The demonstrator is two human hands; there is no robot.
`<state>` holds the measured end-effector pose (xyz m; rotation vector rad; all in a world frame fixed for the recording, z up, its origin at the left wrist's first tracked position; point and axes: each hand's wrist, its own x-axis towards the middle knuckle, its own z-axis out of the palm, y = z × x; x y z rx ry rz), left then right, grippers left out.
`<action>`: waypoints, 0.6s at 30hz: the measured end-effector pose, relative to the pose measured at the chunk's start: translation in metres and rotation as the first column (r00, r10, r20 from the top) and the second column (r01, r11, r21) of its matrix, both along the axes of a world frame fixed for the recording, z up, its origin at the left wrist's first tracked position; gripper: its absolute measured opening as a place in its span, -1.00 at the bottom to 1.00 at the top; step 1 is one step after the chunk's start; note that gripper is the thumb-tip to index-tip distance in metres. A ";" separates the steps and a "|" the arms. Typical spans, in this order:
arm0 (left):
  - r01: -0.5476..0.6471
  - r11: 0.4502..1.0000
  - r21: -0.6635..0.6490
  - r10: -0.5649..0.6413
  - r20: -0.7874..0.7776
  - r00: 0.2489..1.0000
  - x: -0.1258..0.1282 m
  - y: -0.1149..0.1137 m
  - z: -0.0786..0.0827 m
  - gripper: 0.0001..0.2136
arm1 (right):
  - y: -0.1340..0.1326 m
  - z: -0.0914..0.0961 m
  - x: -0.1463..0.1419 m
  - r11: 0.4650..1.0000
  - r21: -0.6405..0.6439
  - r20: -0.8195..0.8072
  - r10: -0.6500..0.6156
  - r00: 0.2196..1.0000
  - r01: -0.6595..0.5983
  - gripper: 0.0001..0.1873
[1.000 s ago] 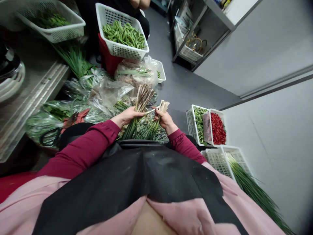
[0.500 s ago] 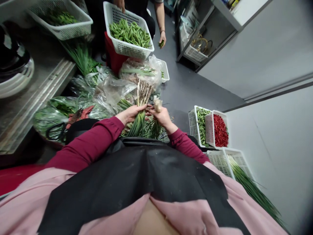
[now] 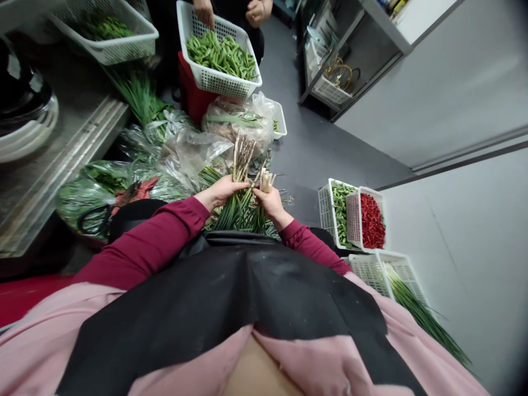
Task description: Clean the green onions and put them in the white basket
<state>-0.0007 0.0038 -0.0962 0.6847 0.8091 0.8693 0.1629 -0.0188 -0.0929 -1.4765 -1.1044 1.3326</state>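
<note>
So from where I'm standing, closest in is the black apron (image 3: 231, 291), and just past it both hands are full of skinny green onions. Left hand (image 3: 220, 192) is wrapped around a bunch with grubby brown ends (image 3: 242, 157), right hand (image 3: 271, 203) is closed on a smaller bunch with pale ends (image 3: 267, 180). Both run lengthwise away from the body, root ends out, greens back toward the apron. The grubby bunch sits just left of the right hand's fingertips, which about meet the left thumb; can't tell if they're pinching a loose stalk. Compared with half a second ago, the pale ends stick outward instead of looking nearly end-on. Further out there's a clear plastic bag (image 3: 218, 132), then a white basket (image 3: 226, 85) of green pods, and the co-worker's hand (image 3: 256, 12) is up behind it now rather than hanging low
</note>
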 end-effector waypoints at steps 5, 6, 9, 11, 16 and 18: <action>-0.002 0.995 0.095 0.016 -0.155 0.988 0.003 -0.002 -0.005 -0.56 | -0.001 0.000 0.001 1.000 0.003 -0.026 -0.030 0.999 0.030 -0.63; 0.016 0.992 0.122 0.007 -0.189 0.982 0.003 -0.003 -0.005 -0.56 | -0.001 0.001 0.002 1.000 -0.002 -0.025 -0.026 0.999 0.026 -0.62; 0.092 0.976 0.198 -0.043 -0.241 0.970 0.003 -0.004 -0.003 -0.54 | 0.000 0.003 0.004 0.999 -0.001 -0.006 0.035 0.999 -0.035 -0.64; 0.124 0.968 0.217 -0.069 -0.246 0.967 0.001 -0.004 -0.001 -0.53 | 0.000 0.004 0.006 0.994 0.016 0.035 0.103 0.994 -0.104 -0.67; 0.180 0.962 0.205 -0.121 -0.270 0.955 -0.009 0.000 0.005 -0.65 | -0.001 0.007 0.014 0.988 0.052 0.175 0.133 0.976 -0.144 -0.80; 0.218 0.958 0.187 -0.162 -0.274 0.948 -0.014 0.000 0.009 -0.70 | 0.005 0.009 0.025 0.997 0.074 0.171 0.023 0.985 -0.037 -0.83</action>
